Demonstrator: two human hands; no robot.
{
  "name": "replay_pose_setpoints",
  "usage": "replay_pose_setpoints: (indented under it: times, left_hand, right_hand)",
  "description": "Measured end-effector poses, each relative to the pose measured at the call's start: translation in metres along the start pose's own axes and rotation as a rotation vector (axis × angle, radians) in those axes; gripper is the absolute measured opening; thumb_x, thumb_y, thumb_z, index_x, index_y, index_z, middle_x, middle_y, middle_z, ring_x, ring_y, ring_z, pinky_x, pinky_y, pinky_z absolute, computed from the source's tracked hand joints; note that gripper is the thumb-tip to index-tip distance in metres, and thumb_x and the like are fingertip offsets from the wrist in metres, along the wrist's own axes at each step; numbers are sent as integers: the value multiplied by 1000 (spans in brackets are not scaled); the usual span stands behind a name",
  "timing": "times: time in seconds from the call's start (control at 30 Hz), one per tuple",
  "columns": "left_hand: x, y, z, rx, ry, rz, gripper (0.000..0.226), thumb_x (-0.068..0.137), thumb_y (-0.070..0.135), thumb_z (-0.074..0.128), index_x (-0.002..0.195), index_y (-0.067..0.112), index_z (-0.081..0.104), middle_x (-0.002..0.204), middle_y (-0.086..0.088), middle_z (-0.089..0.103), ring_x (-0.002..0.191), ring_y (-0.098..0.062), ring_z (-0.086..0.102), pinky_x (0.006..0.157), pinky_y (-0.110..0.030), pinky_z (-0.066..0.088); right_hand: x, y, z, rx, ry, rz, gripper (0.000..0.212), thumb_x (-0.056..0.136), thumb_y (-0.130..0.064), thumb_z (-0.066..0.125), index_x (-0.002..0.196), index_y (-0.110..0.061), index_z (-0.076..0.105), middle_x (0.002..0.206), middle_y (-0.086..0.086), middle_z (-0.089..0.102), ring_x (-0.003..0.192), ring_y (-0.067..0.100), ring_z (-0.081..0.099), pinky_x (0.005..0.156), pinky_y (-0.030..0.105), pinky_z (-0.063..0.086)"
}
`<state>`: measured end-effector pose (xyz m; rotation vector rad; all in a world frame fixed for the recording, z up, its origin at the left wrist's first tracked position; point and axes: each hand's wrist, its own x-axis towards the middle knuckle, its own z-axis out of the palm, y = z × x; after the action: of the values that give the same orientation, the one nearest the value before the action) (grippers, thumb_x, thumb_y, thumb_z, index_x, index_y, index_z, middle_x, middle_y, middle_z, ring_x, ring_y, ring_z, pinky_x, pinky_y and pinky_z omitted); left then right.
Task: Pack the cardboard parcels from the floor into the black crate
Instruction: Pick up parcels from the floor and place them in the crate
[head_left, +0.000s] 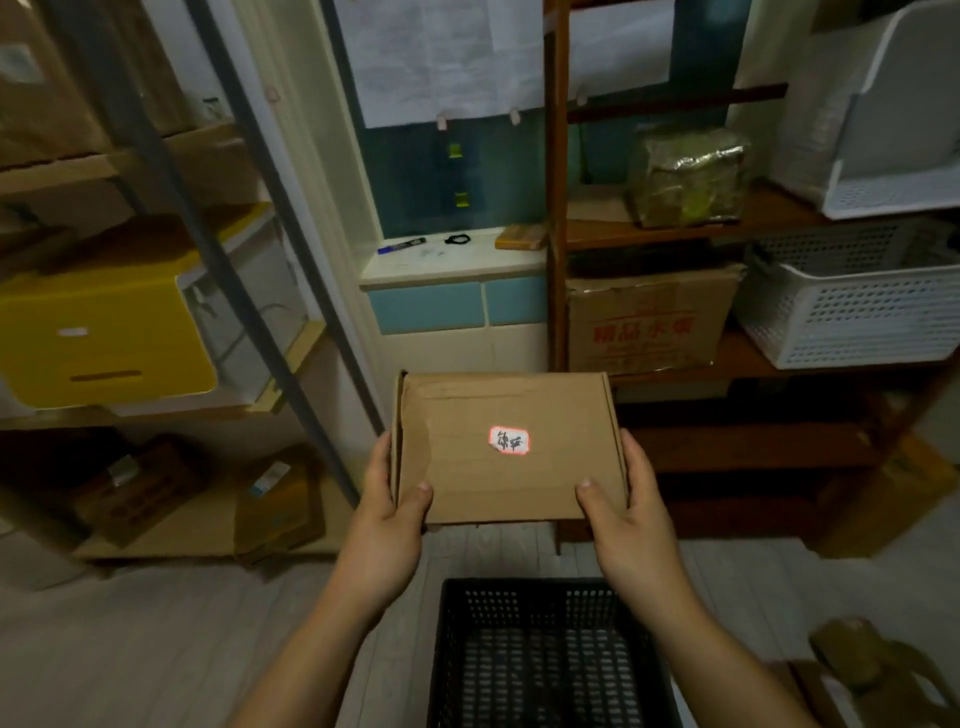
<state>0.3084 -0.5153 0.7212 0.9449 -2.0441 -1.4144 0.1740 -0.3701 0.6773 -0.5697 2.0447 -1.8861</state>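
Note:
A flat brown cardboard parcel (483, 467) with a small white and red label on top is held in the air in front of me. My left hand (387, 512) grips its left edge, thumb on top. My right hand (626, 512) grips its right edge, thumb on top as well. Below and nearer to me, the black perforated crate (452, 649) stands on the pale floor; its inside looks empty. More brown parcels (857, 670) lie on the floor at the lower right, blurred and partly cut off.
A metal shelf rack at the left holds a yellow box (98, 332) and cardboard boxes. A wooden shelf unit (558, 312) at the right carries a printed carton (644, 325) and white baskets (852, 312). A tiled ledge (447, 267) with a marker sits ahead.

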Motion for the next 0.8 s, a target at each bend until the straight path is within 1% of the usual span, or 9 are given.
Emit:
replay_pose_setpoints:
  times: [0.07, 0.13, 0.23, 0.3, 0.37, 0.53, 0.63, 0.7, 0.8]
  left_hand:
    - [21, -15, -2, 14, -41, 1, 57, 98, 20, 42, 144, 38, 15, 124, 15, 38, 114, -8, 41, 99, -25, 34]
    - [45, -35, -7, 43, -82, -14, 58, 98, 21, 43, 145, 39, 13, 124, 14, 37, 117, -11, 42, 102, -26, 31]
    - [81, -75, -9, 55, -131, -65, 62, 97, 25, 43, 145, 42, 8, 139, 5, 36, 126, -22, 42, 108, -45, 36]
    - [101, -107, -5, 67, -159, -76, 62, 97, 24, 43, 146, 40, 8, 144, 1, 33, 128, -24, 39, 108, -50, 36]
    - [117, -144, 4, 67, -155, -43, 61, 95, 22, 45, 146, 35, 14, 138, 3, 36, 126, -23, 41, 105, -51, 39]
    - [142, -270, 46, 85, -159, 37, 57, 85, 33, 45, 138, 39, 24, 135, 17, 41, 127, -3, 39, 109, -41, 37]
    - [156, -371, 86, 106, -188, 33, 61, 90, 41, 47, 145, 39, 20, 147, 13, 34, 134, -9, 36, 110, -46, 35]
    - [163, -429, 113, 152, -178, 6, 55, 96, 33, 46, 140, 46, 16, 142, 19, 30, 130, -6, 36, 110, -32, 32]
    - [174, -508, 149, 242, -182, -27, 56, 97, 26, 43, 142, 41, 13, 126, 23, 32, 113, 1, 38, 89, -9, 30]
  right_hand:
    - [8, 9, 14, -22, 33, 29, 62, 94, -13, 55, 145, -34, 26, 119, -22, 47, 104, -5, 49, 92, 16, 34]
    - [16, 22, 30, -48, 66, 62, 62, 94, -16, 55, 145, -35, 25, 122, -19, 48, 109, -2, 49, 94, 20, 35]
    - [30, 47, 54, -96, 91, 122, 65, 95, -23, 55, 148, -38, 20, 134, -12, 44, 121, 9, 46, 104, 34, 40]
    - [41, 71, 68, -131, 87, 137, 65, 95, -24, 54, 148, -38, 19, 133, -14, 43, 120, 8, 45, 104, 31, 39]
    - [55, 102, 79, -178, 61, 139, 65, 95, -25, 53, 148, -37, 19, 132, -17, 41, 120, 5, 43, 101, 25, 35]
    - [84, 231, 101, -243, -41, 180, 64, 95, -23, 54, 146, -40, 18, 124, -22, 43, 111, -1, 45, 95, 18, 35]
    - [95, 332, 111, -263, -69, 195, 65, 95, -20, 54, 148, -34, 18, 123, -19, 44, 112, 1, 45, 92, 17, 35]
    - [101, 403, 115, -273, -65, 204, 67, 94, -17, 55, 149, -28, 19, 123, -17, 42, 112, 1, 44, 92, 17, 34]
    - [112, 501, 120, -308, -93, 184, 65, 93, -17, 57, 146, -32, 23, 121, -16, 46, 110, 4, 48, 92, 20, 36]
